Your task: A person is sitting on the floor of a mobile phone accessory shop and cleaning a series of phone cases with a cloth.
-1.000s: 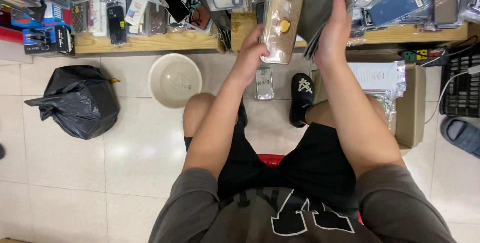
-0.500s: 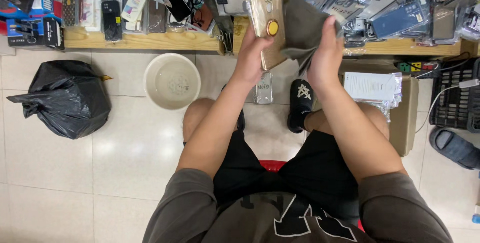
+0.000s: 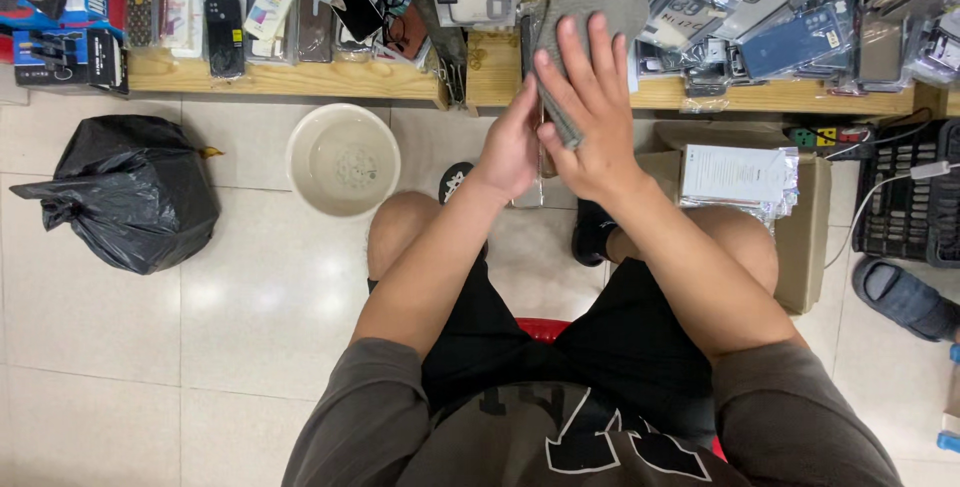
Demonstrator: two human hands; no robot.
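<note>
Grey cloth (image 3: 590, 22) spread flat over an upright, edge-on flat item (image 3: 543, 142); item mostly hidden

- We see bright, even overhead indoor light.
- Soft glare patches on the glossy floor tiles (image 3: 250, 277).
- Shadows faint.
- Frame sharp; wide-angle bending at edges.

- The bin bag (image 3: 125, 192) sits on the floor (image 3: 230, 317) at the left, just before the shelf (image 3: 290, 77).
- The basin (image 3: 343, 159) stands right of it, beside the person's knee.
- Phone cases (image 3: 224, 35) line the shelf's edge.
- The cardboard box (image 3: 805, 237) stands at the right, a packet (image 3: 735, 175) on top.
- The crate (image 3: 905, 202) sits right of the box.
</note>
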